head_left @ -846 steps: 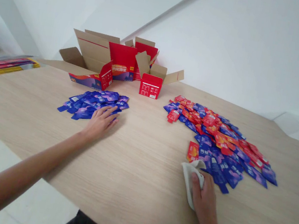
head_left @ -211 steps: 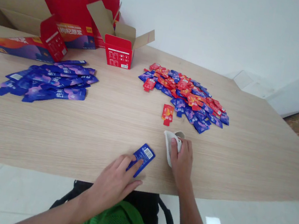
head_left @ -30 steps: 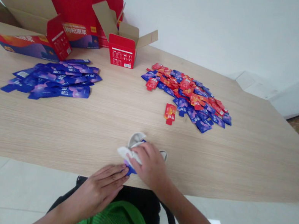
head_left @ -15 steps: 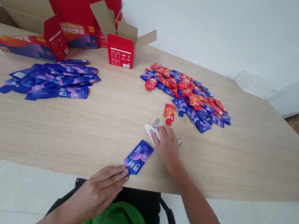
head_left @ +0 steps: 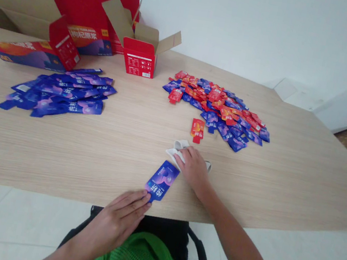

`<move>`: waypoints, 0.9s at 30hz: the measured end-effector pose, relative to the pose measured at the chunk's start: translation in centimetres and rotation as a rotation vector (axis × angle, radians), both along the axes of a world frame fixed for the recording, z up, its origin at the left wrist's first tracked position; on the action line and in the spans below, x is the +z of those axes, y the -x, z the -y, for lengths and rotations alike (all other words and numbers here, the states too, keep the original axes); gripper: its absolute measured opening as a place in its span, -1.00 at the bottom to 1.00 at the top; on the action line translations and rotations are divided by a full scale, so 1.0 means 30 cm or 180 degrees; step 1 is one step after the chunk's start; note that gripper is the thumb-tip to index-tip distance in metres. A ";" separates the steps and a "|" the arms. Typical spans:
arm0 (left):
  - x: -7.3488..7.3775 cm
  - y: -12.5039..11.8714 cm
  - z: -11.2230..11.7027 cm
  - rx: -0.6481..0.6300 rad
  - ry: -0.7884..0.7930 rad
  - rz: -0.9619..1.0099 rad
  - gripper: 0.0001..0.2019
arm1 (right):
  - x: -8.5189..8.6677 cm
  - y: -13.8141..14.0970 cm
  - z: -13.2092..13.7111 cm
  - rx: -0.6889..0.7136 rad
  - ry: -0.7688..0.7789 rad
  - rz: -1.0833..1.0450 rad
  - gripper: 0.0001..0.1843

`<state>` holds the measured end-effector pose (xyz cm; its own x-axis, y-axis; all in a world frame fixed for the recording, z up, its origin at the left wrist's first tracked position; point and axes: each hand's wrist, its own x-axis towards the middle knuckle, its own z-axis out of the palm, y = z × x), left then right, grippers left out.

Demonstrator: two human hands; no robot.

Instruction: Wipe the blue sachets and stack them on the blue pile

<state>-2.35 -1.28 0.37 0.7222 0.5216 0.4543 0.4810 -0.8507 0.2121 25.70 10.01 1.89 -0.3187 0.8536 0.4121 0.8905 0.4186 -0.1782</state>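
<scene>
Blue foil sachet [head_left: 162, 181] lies on the pale wood worktop [head_left: 285, 181], touched at its lower end by the flat left hand [head_left: 113, 222]. The right hand [head_left: 194, 168] presses a crumpled white cloth [head_left: 177, 151] beside it.

Glossy plastic sachet [head_left: 162, 181] (a slick sheen) on matt wood-grain tabletop [head_left: 54, 158].

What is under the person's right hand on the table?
The right hand rests on a crumpled white cloth on the wooden table. The cloth beneath the palm is covered, so anything under it cannot be seen.
</scene>
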 end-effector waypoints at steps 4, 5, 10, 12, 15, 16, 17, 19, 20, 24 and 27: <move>0.048 -0.046 -0.014 0.0166 0.0124 0.0052 -0.73 | 0.055 -0.080 -0.046 -0.0309 -0.0319 -0.0372 -0.71; 0.060 -0.067 -0.023 0.0281 0.0226 0.0064 -0.75 | 0.062 -0.084 -0.041 -0.0393 -0.0415 -0.0538 -0.70; 0.087 -0.191 -0.089 0.0970 0.0563 -0.0168 -0.44 | 0.039 -0.098 -0.004 -0.0611 -0.0528 -0.1000 -0.66; 0.084 -0.233 -0.109 0.1136 0.0620 -0.0311 -0.28 | 0.017 -0.113 -0.003 -0.0654 -0.0500 -0.1055 -0.64; 0.080 -0.281 -0.124 0.1321 0.0678 -0.0502 -0.24 | -0.009 -0.133 -0.013 -0.0683 -0.0439 -0.1136 -0.61; 0.080 -0.292 -0.127 0.1385 0.0685 -0.0559 -0.30 | -0.014 -0.136 -0.017 -0.0680 -0.0408 -0.1164 -0.60; 0.082 -0.302 -0.131 0.1442 0.0688 -0.0616 -0.40 | -0.019 -0.137 -0.020 -0.0669 -0.0377 -0.1186 -0.60; 0.091 -0.311 -0.141 0.1477 0.0690 -0.0728 -0.66 | -0.024 -0.134 -0.022 -0.0621 -0.0324 -0.1224 -0.58; 0.097 -0.309 -0.148 0.1443 0.0691 -0.0780 -0.76 | -0.026 -0.132 -0.021 -0.0597 -0.0302 -0.1238 -0.58; 0.130 -0.256 -0.192 0.1210 0.0692 -0.0885 -0.81 | -0.030 -0.127 -0.014 -0.0573 -0.0137 -0.1283 -0.55; 0.165 -0.158 -0.248 0.1117 0.0662 -0.0865 -0.80 | -0.034 -0.131 -0.015 -0.0630 -0.0070 -0.1341 -0.52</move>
<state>2.38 6.17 5.32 0.5644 0.8145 0.1341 0.7927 -0.5801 0.1873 29.64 10.46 0.87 0.0483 0.8708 0.4893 0.8055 0.2557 -0.5346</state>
